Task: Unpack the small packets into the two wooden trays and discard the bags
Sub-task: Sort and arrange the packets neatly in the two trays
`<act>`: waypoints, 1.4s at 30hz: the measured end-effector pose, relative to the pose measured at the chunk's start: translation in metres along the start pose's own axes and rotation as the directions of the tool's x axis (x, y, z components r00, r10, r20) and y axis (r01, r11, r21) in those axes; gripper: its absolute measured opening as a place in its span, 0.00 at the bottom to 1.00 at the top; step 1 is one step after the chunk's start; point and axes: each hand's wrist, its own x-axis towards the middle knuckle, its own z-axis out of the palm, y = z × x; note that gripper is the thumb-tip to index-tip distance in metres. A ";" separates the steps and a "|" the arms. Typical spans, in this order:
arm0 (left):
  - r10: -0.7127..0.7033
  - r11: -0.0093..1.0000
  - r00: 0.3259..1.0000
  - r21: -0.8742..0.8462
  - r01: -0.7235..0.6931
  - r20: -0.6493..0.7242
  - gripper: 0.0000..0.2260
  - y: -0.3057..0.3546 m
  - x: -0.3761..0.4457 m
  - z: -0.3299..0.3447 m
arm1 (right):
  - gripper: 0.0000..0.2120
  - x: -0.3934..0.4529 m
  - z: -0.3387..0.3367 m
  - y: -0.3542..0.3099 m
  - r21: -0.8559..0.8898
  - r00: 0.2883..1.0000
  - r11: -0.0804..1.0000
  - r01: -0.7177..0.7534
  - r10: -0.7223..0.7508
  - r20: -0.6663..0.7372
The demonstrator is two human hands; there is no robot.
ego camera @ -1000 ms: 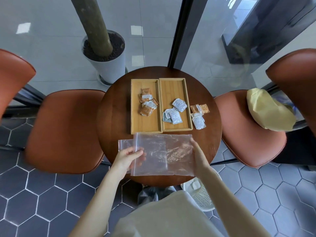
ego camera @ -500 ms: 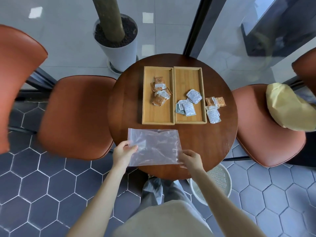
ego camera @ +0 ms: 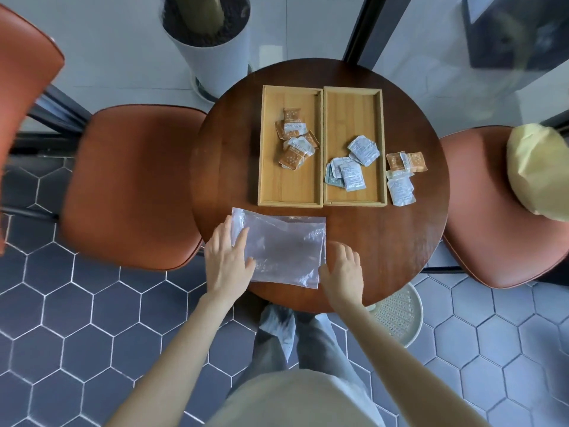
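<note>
A clear plastic bag (ego camera: 283, 251) lies flat on the near part of the round wooden table (ego camera: 228, 167). My left hand (ego camera: 228, 260) rests palm down on its left edge, fingers spread. My right hand (ego camera: 343, 274) lies flat at its right edge, fingers apart. Beyond the bag stand two wooden trays side by side. The left tray (ego camera: 277, 186) holds several orange packets (ego camera: 295, 140). The right tray (ego camera: 354, 106) holds several white packets (ego camera: 352, 167). A few loose packets (ego camera: 401, 177), orange and white, lie on the table to the right of the trays.
Orange chairs stand left (ego camera: 132, 186) and right (ego camera: 489, 211) of the table, the right one bearing a yellow cushion (ego camera: 538, 171). A white perforated bin (ego camera: 397, 315) sits on the floor under the table's near right edge. A potted plant (ego camera: 209, 41) stands beyond the table.
The bag, held up in both hands a second ago, now lies flat on the table. Both hands have come down onto its edges with fingers spread. The camera tilted further down.
</note>
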 end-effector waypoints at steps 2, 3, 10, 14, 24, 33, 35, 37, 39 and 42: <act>0.134 0.982 0.980 0.113 -0.151 0.146 0.31 0.001 0.001 0.000 | 0.23 0.006 0.002 -0.005 -0.094 0.986 0.982 0.161 -0.157 0.056; 0.172 0.969 0.960 0.139 -0.206 0.221 0.32 0.001 0.003 0.001 | 0.24 0.009 0.003 -0.007 -0.130 0.971 0.964 0.231 -0.219 0.099; 0.174 0.940 0.897 0.203 -0.275 0.407 0.39 0.002 0.015 0.014 | 0.37 0.023 0.021 -0.008 -0.330 0.910 0.885 0.328 -0.202 0.363; 0.105 0.961 0.885 0.181 -0.207 0.454 0.41 0.002 0.019 0.019 | 0.36 0.035 0.017 -0.007 -0.441 0.908 0.832 0.337 -0.162 0.387; 0.000 0.956 0.874 0.255 -0.142 0.486 0.42 0.011 0.023 0.014 | 0.35 0.043 0.005 -0.009 -0.438 0.882 0.821 0.366 -0.155 0.446; -0.058 0.957 0.884 0.277 -0.083 0.464 0.22 0.039 0.058 -0.013 | 0.21 0.072 -0.026 -0.022 -0.389 0.793 0.747 0.539 -0.295 0.532; -0.073 0.954 0.894 0.291 -0.066 0.442 0.20 0.048 0.067 -0.017 | 0.18 0.080 -0.037 -0.025 -0.360 0.780 0.757 0.546 -0.301 0.549; -0.056 0.958 0.903 0.277 -0.071 0.425 0.18 0.061 0.076 -0.020 | 0.15 0.089 -0.049 -0.027 -0.346 0.778 0.761 0.548 -0.313 0.545; -0.014 0.965 0.911 0.243 -0.096 0.413 0.15 0.077 0.087 -0.024 | 0.14 0.099 -0.062 -0.025 -0.347 0.785 0.764 0.544 -0.318 0.532; 0.058 0.966 0.909 0.205 -0.154 0.412 0.12 0.105 0.106 -0.028 | 0.15 0.117 -0.083 -0.016 -0.385 0.821 0.772 0.505 -0.292 0.490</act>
